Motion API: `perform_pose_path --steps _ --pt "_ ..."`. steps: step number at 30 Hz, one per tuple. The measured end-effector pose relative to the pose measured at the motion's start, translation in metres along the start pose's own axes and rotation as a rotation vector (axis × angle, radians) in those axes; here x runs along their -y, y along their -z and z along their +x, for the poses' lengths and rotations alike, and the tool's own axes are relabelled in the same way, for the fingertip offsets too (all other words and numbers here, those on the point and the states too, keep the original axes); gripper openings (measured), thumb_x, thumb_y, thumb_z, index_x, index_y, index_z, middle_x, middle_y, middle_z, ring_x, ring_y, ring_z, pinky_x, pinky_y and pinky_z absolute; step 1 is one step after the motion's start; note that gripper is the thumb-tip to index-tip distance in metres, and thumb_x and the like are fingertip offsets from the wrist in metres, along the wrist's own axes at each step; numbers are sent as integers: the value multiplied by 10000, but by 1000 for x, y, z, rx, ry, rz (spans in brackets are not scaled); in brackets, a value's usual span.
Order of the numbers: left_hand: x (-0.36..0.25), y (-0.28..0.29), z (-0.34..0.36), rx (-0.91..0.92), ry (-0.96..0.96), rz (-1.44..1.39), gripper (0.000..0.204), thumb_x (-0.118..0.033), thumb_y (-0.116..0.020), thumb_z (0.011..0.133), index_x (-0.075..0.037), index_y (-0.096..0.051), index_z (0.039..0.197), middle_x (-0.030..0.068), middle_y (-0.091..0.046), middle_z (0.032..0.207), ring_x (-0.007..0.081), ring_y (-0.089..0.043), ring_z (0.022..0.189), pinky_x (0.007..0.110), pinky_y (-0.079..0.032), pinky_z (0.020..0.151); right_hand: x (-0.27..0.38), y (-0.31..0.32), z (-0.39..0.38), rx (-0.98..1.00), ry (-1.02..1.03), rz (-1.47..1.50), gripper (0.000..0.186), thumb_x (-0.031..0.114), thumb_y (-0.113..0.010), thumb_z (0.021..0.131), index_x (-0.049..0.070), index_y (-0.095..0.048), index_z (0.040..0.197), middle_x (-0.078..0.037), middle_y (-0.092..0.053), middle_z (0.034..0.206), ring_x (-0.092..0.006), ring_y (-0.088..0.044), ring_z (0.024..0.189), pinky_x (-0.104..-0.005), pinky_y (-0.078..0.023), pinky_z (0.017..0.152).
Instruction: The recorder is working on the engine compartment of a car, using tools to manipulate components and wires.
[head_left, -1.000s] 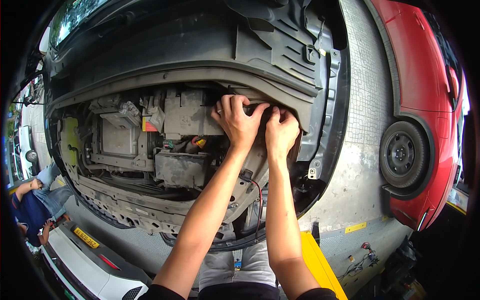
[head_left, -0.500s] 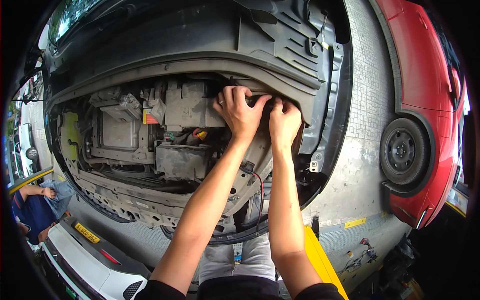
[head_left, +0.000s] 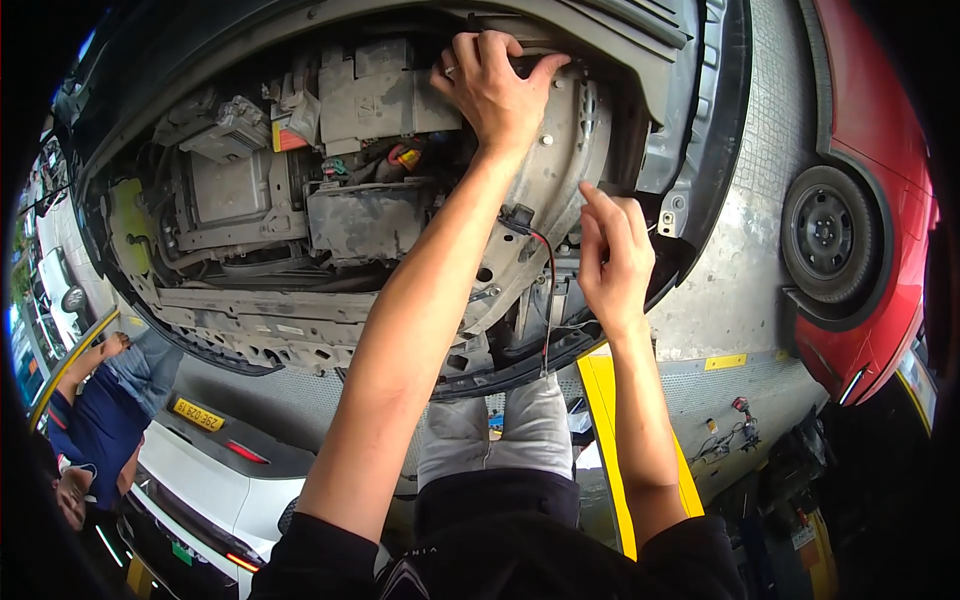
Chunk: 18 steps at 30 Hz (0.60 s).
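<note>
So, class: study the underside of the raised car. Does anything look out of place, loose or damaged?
Yes. The black undertray panel is off the middle, leaving the engine parts bare. A thin red wire dangles loose beside the right hand. The left hand grips the panel's edge. The metal looks grimy; no spill shows.

Single head-worn fisheye view, tilted up, close beneath a raised car's underbody (head_left: 330, 230), within arm's reach.

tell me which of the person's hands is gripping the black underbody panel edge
The left hand, raised with fingers curled over the black panel edge. The right hand hangs lower, open, gripping nothing.
</note>
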<state>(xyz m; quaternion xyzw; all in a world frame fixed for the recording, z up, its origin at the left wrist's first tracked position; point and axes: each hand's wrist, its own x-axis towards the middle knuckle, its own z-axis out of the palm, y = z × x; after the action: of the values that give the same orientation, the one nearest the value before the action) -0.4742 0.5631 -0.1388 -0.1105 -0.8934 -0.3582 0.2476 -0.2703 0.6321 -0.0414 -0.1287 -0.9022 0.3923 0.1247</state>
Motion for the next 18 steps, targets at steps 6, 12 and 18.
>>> perform_pose_path --steps 6,12,18 --pt "-12 -2 0 25 5 -34 599 -502 -964 662 -155 -560 936 27 -527 1011 307 -525 1050 517 -342 946 -8 26 -119 177 126 14 516 64 -887 736 108 -688 1210 -77 -652 1034 -282 -638 910 -409 -514 770" --pt "-6 -2 0 -13 -24 -38 586 -461 -975 644 -157 -557 920 41 -524 1010 317 -536 1035 532 -350 949 7 8 -140 76 168 23 505 173 -896 706 131 -698 1168 -59 -668 1056 -279 -645 931 -416 -496 770" --pt "-6 -3 -2 10 -36 -10 619 -534 -949 674 -152 -556 962 33 -524 1035 305 -531 1053 519 -343 949 7 4 -117 -14 319 10 329 141 -755 701 134 -632 1006 -51 -703 1146 -269 -649 1006 -434 -469 824"
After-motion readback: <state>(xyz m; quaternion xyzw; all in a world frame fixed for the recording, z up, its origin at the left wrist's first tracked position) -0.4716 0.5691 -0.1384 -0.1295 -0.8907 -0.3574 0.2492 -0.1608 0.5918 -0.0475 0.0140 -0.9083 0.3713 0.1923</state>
